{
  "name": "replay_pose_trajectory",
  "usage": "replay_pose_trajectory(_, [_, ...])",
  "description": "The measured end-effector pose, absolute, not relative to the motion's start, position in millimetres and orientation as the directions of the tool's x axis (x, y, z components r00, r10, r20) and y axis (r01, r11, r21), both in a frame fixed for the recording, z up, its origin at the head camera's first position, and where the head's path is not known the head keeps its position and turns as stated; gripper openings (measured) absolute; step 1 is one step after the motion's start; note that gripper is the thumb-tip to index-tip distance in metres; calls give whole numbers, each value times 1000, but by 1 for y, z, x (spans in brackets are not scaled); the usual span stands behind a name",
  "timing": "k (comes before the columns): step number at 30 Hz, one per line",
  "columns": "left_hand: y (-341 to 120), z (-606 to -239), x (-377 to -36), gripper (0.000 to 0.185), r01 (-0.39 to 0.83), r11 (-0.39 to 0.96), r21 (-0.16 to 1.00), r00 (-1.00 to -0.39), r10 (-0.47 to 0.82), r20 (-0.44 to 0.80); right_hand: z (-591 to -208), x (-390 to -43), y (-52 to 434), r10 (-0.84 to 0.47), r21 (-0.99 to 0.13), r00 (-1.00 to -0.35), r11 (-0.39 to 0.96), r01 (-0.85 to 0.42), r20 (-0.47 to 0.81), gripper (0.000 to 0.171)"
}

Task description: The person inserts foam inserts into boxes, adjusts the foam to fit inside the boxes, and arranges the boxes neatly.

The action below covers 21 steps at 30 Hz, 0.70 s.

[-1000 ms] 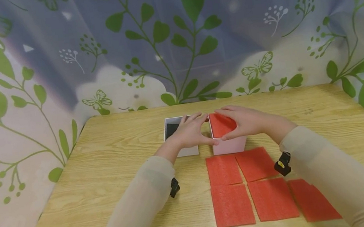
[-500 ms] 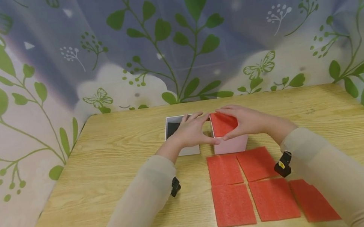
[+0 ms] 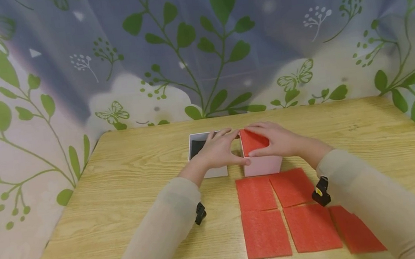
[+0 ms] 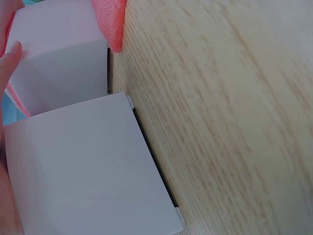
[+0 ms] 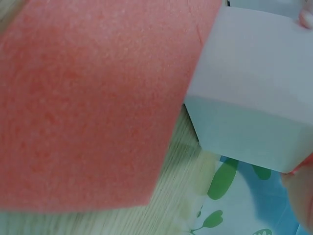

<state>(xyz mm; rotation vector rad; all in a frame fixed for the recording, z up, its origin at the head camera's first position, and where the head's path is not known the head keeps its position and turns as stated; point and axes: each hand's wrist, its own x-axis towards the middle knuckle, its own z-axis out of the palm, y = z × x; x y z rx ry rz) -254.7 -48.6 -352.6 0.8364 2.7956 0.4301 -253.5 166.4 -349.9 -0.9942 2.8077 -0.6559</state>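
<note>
A curtain (image 3: 197,48) printed with green vines, leaves and butterflies on a pale lilac and white ground hung behind and to both sides, closing in the whole scene. In front of it stood a table (image 3: 123,200) of light yellow wood with a plain grain, its near edge catching a bright glare. Both forearms, in cream sleeves (image 3: 158,235) with a small black camera strapped under each wrist, reached out over the middle of the table. Five red foam sheets (image 3: 264,232) lay flat on the wood near the right forearm, set in two rows and close together, one sheet partly under that sleeve. Beyond them, toward the far side, stood a pink box (image 3: 262,165), open at the top, and just to its left a white lid (image 3: 212,172) with a dark inside, the two standing side by side with a narrow gap showing in the left wrist view. A sixth red sheet (image 3: 253,141) sat in the mouth of the box, tilted, its upper part above the rim. The left hand (image 3: 218,150) lay over the lid with fingers nearly straight and together, the thumb reaching to the box's left edge. The right hand (image 3: 279,140) rested on the box, fingers stretched flat and together over the sheet, pressing on it.
</note>
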Motion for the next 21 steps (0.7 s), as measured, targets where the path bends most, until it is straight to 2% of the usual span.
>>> replay_pose_trajectory(12, [-48, -350, -254, 100, 505, 807, 307, -825, 556, -105, -350, -256, 164, -592, -437, -805, 720, -540, 19, 84])
replay_pose_trajectory(16, [-48, -351, -254, 101, 506, 806, 307, -824, 557, -106, -348, -256, 159, -586, -388, -810, 746, -541, 1, 82])
replay_pose_trajectory(21, [-48, -351, -254, 101, 507, 806, 307, -823, 558, -106, -346, -253, 152, -569, -330, -822, 778, -534, -12, 88])
